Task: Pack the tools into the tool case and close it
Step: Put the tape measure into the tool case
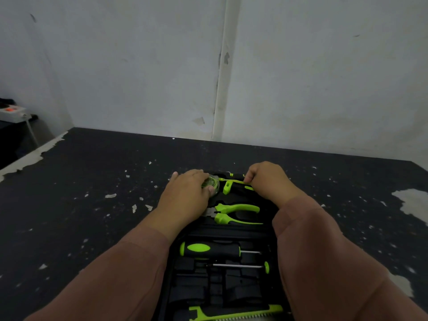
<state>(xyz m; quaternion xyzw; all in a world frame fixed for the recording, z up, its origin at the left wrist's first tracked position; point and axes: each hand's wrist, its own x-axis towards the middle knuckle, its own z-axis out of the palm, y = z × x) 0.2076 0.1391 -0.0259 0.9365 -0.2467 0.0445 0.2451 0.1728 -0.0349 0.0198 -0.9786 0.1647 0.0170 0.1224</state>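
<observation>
A black tool case [231, 232] lies open on the dark table in front of me. My left hand [185, 195] grips a round green and clear tape measure [212, 183] at the case's far left corner. My right hand [271, 181] pinches a thin green tool [234, 181] beside it at the far edge. Green-handled pliers [236, 213] sit in their slot below. A black and green screwdriver [210, 249], a thin screwdriver [238, 265] and a green-edged saw [236, 312] lie in the near half. Brown sleeves cover both forearms.
The table [92, 205] is black with peeling white patches and loose paint flakes. A white wall stands right behind its far edge. A white power strip [12, 113] with an orange switch sits off the table at the far left.
</observation>
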